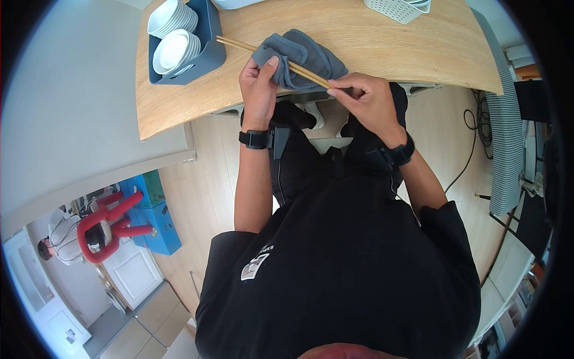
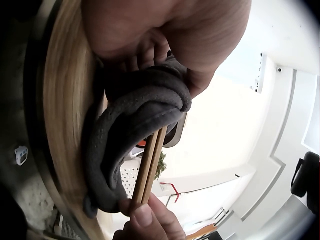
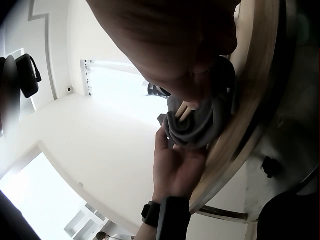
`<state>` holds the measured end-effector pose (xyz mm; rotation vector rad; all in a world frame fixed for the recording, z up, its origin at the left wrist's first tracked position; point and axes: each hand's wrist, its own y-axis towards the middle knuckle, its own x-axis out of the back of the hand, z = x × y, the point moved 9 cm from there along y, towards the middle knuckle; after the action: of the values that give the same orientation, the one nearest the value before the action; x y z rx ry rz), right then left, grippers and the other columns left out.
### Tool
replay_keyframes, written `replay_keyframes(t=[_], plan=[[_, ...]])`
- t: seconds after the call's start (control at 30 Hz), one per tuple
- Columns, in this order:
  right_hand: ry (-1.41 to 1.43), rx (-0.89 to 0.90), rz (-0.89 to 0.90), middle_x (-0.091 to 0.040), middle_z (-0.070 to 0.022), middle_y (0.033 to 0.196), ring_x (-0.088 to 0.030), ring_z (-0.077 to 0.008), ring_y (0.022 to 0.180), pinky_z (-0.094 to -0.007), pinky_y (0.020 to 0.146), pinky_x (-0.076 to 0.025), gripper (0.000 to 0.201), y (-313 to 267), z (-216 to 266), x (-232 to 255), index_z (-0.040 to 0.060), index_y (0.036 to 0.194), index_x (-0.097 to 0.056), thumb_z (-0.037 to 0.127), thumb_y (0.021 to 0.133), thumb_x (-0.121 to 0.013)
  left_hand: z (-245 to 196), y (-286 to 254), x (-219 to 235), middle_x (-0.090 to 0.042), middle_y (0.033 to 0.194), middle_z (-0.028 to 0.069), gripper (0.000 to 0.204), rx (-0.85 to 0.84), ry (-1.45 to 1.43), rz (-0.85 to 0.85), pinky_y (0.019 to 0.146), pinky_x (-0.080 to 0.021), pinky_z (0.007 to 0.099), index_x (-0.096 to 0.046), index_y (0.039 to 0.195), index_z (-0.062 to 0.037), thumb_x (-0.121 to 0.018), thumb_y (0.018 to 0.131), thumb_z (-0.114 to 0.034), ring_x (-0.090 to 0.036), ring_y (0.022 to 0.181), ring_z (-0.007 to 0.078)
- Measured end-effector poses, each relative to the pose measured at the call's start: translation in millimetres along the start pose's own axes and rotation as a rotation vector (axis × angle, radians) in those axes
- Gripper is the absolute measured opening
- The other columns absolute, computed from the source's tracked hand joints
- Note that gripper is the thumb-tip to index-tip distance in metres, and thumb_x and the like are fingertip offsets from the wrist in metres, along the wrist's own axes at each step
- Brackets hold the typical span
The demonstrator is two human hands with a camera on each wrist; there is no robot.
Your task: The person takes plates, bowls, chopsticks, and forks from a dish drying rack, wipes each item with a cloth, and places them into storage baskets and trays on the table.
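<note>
A pair of wooden chopsticks (image 1: 310, 75) crosses a grey cloth (image 1: 317, 57) at the table's near edge. My left hand (image 1: 259, 84) grips the cloth around the chopsticks, thumb on top; their far ends stick out beyond it to the upper left. With thumb and fingers my right hand (image 1: 372, 102) pinches the chopsticks' other ends. In the left wrist view the cloth (image 2: 145, 110) lies folded over the chopsticks (image 2: 150, 165), and my right hand (image 2: 150, 222) holds their lower ends. The right wrist view shows my left hand (image 3: 177, 167) under the cloth (image 3: 200, 122).
On the wooden table (image 1: 179, 105), a blue-grey bin (image 1: 209, 51) at the left holds stacked white bowls (image 1: 173, 51). A white perforated basket (image 1: 397, 9) stands at the far right edge, and part of a white object (image 1: 236, 3) shows at the top.
</note>
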<state>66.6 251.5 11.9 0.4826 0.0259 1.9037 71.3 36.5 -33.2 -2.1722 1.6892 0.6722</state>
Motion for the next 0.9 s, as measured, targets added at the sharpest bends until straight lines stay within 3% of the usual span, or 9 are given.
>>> replay_keyframes(t=[0.13,0.23,0.37,0.5,0.63,0.9], plan=[[-0.050,-0.077,0.029,-0.073,-0.0024,0.083,-0.050,-0.0027,0.059,-0.0193,0.054,-0.040,0.016,-12,-7,28,0.0039,0.097,-0.076,0.007,0.082,-0.076,-2,1,0,-0.066,0.112,0.0064,0.022,-0.009,-0.013,-0.001,0.095,-0.046,0.0318,-0.060,0.115,-0.0003,-0.060,0.095,-0.008,-0.061,0.104,0.0145],[0.013,-0.225,0.002,-0.072,-0.0002,0.082,-0.052,-0.0017,0.063,-0.0190,0.057,-0.042,0.017,-19,-25,52,0.0031,0.100,-0.075,0.008,0.083,-0.076,-1,1,0,-0.065,0.113,0.0062,0.023,-0.001,-0.037,-0.009,0.096,-0.046,0.0323,-0.060,0.116,-0.0004,-0.060,0.095,-0.009,-0.061,0.105,0.0144],[0.121,-0.197,-0.149,-0.069,0.0027,0.078,-0.055,-0.0016,0.068,-0.0178,0.061,-0.043,0.018,-22,-38,82,0.0042,0.102,-0.075,0.007,0.084,-0.076,1,2,3,-0.065,0.114,0.0061,0.023,-0.014,-0.034,-0.003,0.096,-0.046,0.0326,-0.060,0.116,-0.0009,-0.060,0.095,-0.010,-0.061,0.105,0.0146],[0.042,-0.262,-0.183,-0.068,0.0018,0.079,-0.048,-0.0016,0.061,-0.0174,0.056,-0.039,0.019,-23,-47,104,0.0047,0.105,-0.075,0.014,0.088,-0.073,0,2,4,-0.065,0.114,0.0059,0.023,-0.023,-0.022,-0.005,0.097,-0.046,0.0325,-0.060,0.117,-0.0015,-0.060,0.095,-0.010,-0.061,0.106,0.0148],[0.071,-0.278,-0.181,-0.069,0.0013,0.079,-0.044,-0.0021,0.058,-0.0174,0.053,-0.036,0.021,-24,-51,108,0.0055,0.107,-0.074,0.018,0.091,-0.070,-1,2,5,-0.065,0.114,0.0062,0.023,-0.027,-0.026,-0.017,0.097,-0.047,0.0329,-0.060,0.117,-0.0016,-0.060,0.095,-0.009,-0.061,0.106,0.0153],[0.424,-0.557,-0.142,-0.069,-0.0049,0.088,-0.045,-0.0027,0.059,-0.0179,0.055,-0.037,0.029,-40,-85,81,-0.0004,0.116,-0.068,0.021,0.096,-0.065,-2,3,5,-0.065,0.115,0.0062,0.022,-0.018,-0.060,0.020,0.098,-0.047,0.0338,-0.059,0.117,-0.0021,-0.059,0.096,-0.009,-0.061,0.106,0.0157]])
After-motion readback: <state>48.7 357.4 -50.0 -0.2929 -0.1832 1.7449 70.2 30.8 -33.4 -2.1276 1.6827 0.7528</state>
